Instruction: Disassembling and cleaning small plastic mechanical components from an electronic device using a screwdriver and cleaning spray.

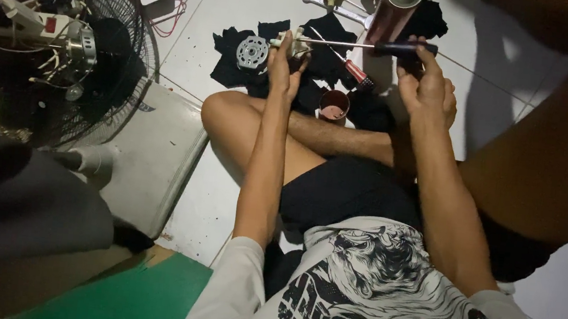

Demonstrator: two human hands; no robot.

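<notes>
1. Driving the long screwdriver sideways into the small pale part, I keep the shaft level and in line with the screw, which I cannot see clearly.
2. My left hand is closed round that part, held up in the air above the black cloth on the floor; I should brace it firmly so it does not twist.
3. My right hand is wrapped on the black handle; I push along the shaft while turning slowly.
4. The round metal motor piece lies just beside, on the cloth.
</notes>
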